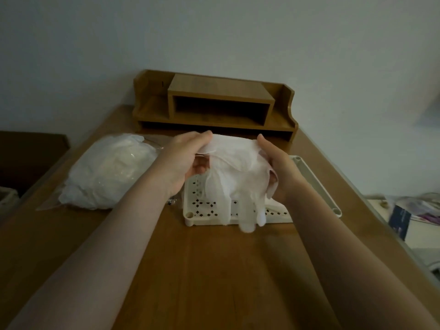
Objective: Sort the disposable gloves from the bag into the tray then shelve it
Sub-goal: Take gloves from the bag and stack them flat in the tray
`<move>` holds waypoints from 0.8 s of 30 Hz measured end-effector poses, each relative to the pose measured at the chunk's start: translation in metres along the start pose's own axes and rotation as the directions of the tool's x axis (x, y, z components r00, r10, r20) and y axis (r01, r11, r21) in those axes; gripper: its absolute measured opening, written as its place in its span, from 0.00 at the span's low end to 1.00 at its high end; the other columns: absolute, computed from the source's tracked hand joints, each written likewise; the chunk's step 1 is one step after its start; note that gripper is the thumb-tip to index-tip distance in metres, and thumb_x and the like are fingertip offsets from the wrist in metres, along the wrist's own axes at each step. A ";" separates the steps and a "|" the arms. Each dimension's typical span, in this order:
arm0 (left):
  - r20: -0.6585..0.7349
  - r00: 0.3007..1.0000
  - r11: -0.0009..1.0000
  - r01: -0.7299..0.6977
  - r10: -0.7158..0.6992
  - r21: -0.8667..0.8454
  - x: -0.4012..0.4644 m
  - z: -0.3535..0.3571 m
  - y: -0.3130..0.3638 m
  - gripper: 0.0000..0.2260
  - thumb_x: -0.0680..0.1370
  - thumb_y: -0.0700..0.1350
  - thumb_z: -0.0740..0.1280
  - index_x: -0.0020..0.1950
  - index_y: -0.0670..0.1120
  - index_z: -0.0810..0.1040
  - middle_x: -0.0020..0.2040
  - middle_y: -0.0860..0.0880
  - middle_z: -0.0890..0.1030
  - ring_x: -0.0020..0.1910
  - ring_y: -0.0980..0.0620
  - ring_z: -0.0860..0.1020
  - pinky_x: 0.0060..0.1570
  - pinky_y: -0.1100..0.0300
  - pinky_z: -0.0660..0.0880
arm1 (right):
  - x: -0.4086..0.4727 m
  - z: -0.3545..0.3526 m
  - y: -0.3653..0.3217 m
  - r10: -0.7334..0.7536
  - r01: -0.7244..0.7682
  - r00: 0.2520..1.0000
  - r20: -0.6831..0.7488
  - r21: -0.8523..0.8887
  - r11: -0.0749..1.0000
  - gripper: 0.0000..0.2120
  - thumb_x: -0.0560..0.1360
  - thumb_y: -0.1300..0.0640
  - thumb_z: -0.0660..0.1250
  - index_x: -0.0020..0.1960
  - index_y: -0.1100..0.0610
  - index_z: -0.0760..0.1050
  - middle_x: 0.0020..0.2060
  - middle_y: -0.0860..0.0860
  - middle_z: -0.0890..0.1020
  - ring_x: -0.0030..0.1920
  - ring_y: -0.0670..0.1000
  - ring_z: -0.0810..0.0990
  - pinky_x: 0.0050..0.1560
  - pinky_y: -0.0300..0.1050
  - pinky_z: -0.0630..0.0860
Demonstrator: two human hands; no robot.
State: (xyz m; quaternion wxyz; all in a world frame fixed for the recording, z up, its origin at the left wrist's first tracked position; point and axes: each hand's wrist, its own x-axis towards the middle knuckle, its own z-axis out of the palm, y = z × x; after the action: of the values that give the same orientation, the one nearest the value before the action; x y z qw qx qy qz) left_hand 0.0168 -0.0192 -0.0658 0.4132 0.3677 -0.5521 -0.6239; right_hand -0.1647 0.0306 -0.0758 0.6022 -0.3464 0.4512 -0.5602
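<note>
A thin white disposable glove (234, 167) hangs stretched between my two hands above the cream perforated tray (202, 208), its fingers dangling past the tray's front edge. My left hand (183, 160) pinches the glove's left side. Its right side is gripped by my right hand (278, 167). To the left on the wooden desk lies the clear plastic bag (107, 172), bulging with more white gloves. A wooden desktop shelf (214, 106) with an open central compartment stands at the back of the desk against the wall.
A second cream tray piece (316, 184) lies to the right of the tray, partly hidden by my right hand. Beyond the desk's right edge sit papers and packets (409, 210) lower down. A dark piece of furniture (28, 153) stands to the left.
</note>
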 end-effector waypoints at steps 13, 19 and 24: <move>0.005 0.998 0.822 -0.058 0.067 0.566 -0.009 0.040 -0.015 0.22 0.76 0.63 0.59 0.67 0.56 0.69 0.72 0.56 0.60 0.69 0.54 0.62 0.60 0.56 0.66 | -0.015 -0.026 -0.015 -0.116 0.116 0.993 0.019 -0.315 0.942 0.15 0.77 0.53 0.63 0.55 0.64 0.76 0.42 0.56 0.79 0.44 0.54 0.79 0.49 0.47 0.79; 0.209 0.961 0.778 -0.270 0.181 0.567 -0.018 0.077 -0.031 0.16 0.76 0.54 0.67 0.62 0.53 0.75 0.58 0.58 0.77 0.57 0.59 0.75 0.51 0.67 0.71 | -0.018 -0.021 -0.014 -0.066 0.093 0.994 0.084 -0.374 0.923 0.10 0.77 0.52 0.65 0.45 0.60 0.76 0.39 0.55 0.78 0.37 0.51 0.78 0.42 0.43 0.78; 0.154 0.925 0.761 -0.374 0.347 0.531 -0.012 0.072 -0.030 0.06 0.79 0.49 0.64 0.46 0.51 0.79 0.35 0.59 0.79 0.33 0.63 0.75 0.36 0.70 0.71 | -0.018 -0.035 -0.024 -0.017 0.044 0.990 0.142 -0.190 0.981 0.12 0.78 0.52 0.62 0.51 0.61 0.75 0.42 0.56 0.79 0.43 0.52 0.79 0.48 0.46 0.78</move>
State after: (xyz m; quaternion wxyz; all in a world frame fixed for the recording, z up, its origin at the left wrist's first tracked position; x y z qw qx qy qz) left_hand -0.0472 0.0214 -0.0870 0.3891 0.3433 -0.7775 -0.3554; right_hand -0.2054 0.0487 -0.0628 0.5875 -0.4481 0.4546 -0.4974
